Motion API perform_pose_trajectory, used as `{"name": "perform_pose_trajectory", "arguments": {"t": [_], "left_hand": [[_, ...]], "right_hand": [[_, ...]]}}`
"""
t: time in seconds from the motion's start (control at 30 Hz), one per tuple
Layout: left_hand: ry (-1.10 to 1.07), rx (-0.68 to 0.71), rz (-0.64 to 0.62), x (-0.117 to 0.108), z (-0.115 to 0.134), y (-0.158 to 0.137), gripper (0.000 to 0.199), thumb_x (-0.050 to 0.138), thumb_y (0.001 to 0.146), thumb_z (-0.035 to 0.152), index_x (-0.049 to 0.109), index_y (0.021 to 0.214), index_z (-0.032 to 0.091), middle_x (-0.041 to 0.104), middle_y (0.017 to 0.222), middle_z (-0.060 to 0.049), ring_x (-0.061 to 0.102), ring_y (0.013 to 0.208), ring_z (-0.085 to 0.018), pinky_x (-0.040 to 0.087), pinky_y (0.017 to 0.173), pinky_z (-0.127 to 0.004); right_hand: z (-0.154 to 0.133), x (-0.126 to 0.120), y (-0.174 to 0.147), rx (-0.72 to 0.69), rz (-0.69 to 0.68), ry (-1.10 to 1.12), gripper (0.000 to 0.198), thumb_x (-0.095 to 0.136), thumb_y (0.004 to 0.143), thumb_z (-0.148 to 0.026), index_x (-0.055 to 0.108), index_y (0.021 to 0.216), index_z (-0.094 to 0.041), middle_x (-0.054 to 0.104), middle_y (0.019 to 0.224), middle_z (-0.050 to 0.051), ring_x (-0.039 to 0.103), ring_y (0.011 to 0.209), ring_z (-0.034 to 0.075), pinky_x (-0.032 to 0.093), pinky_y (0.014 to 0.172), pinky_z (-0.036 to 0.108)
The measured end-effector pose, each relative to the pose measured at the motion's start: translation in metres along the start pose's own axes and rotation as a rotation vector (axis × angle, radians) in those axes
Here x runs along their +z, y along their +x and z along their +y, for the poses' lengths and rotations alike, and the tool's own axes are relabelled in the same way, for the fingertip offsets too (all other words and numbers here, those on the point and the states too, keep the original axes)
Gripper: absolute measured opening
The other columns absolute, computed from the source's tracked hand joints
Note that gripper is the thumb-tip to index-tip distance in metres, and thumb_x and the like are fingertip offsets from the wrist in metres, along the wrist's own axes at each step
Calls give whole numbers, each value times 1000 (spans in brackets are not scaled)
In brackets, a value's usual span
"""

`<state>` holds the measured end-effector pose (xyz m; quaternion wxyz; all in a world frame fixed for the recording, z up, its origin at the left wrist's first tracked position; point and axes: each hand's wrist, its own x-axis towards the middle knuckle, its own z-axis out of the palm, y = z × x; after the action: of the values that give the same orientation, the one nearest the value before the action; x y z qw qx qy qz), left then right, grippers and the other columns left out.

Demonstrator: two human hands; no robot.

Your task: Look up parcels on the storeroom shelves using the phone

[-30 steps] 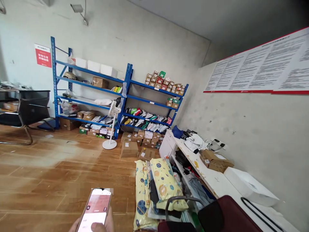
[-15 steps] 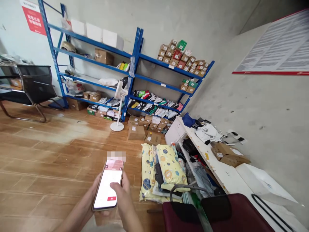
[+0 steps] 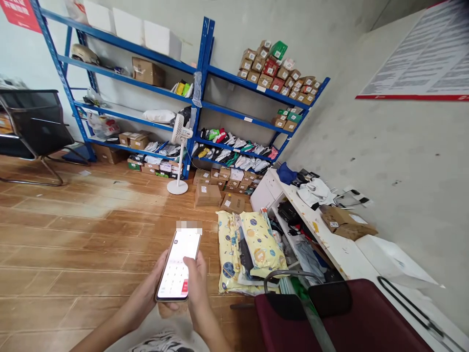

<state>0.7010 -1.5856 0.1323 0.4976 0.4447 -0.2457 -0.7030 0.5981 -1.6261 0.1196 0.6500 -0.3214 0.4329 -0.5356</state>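
Observation:
Low in the middle of the head view, a smartphone is held tilted with its screen toward me. A number keypad with a red key shows on the lower half of its bright screen. My left hand is closed round the phone's left side and lower edge. Along the right edge my right hand grips it too, with the thumb over the screen. The fingers behind the phone are mostly hidden.
Yellow planet-print parcels lie on the wooden floor beside a dark red chair. A white desk runs along the right. Behind stand a white fan, cardboard boxes and blue shelves with packages. A black chair is at left.
The phone's screen has switched from a mostly white page with a red button to a number keypad. The view has shifted, and the phone and both hands appear farther right and slightly higher.

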Motion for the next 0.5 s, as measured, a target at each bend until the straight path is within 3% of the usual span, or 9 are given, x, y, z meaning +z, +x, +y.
{"name": "perform_pose_trajectory", "arguments": {"t": [0.1, 0.23, 0.4, 0.5], "left_hand": [[28, -13, -18, -7, 1, 0, 122, 69, 59, 79, 10, 152, 25, 23, 156, -10, 42, 126, -39, 56, 51, -32], [52, 19, -33, -16, 2, 0, 118, 68, 65, 75, 6, 153, 28, 17, 158, -8, 44, 125, -38, 57, 54, -31], [34, 31, 10, -21, 6, -1, 124, 78, 57, 70, 13, 153, 23, 23, 156, -10, 42, 126, -41, 57, 51, -31], [20, 50, 39, -25, 7, 0, 118, 74, 59, 73, 20, 152, 24, 29, 154, -9, 34, 132, -40, 57, 53, -31]], "right_hand": [[6, 4, 1, -2, 8, -9, 30, 69, 64, -33, 61, 89, -19, 72, 76, 0, 66, 66, 17, 53, 63, 28], [15, 10, 8, -9, 23, -14, 37, 72, 67, -45, 61, 89, -18, 73, 80, 2, 68, 73, 19, 53, 65, 29], [19, 17, 10, -1, 14, -12, 39, 68, 70, -51, 60, 90, -18, 73, 85, 4, 68, 75, 20, 53, 70, 30], [15, 18, 3, 9, -31, -9, 33, 59, 75, -47, 59, 92, -19, 73, 83, 2, 67, 71, 18, 52, 68, 29]]}}
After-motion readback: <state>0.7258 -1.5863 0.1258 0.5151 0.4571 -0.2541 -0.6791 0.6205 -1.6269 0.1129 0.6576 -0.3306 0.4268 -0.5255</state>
